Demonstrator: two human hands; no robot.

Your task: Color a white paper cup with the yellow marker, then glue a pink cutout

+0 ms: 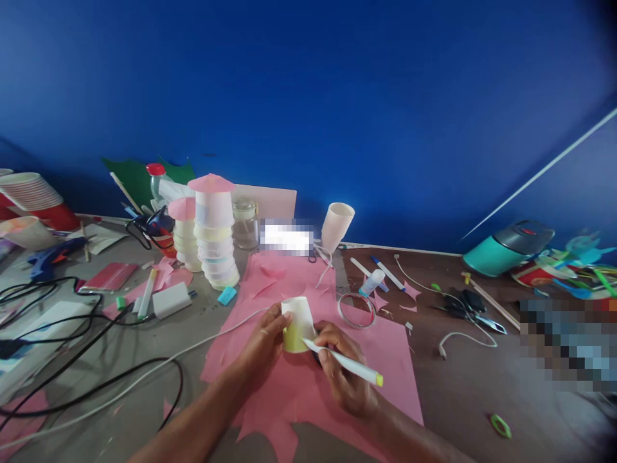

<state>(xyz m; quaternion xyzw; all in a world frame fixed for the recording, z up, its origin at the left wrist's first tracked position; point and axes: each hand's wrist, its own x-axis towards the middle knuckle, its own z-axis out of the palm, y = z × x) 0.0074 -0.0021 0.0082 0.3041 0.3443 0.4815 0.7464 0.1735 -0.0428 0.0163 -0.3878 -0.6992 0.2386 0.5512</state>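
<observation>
The left hand (264, 344) pinched a paper cup (297, 323) upright over the pink paper (385, 360); the right hand (343, 376) gripped a highlighter (343, 362) (tip touching the cup's right side).

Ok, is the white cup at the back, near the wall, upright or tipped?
Tipped: the white cup leans left, its open mouth raised toward the upper right.
</observation>
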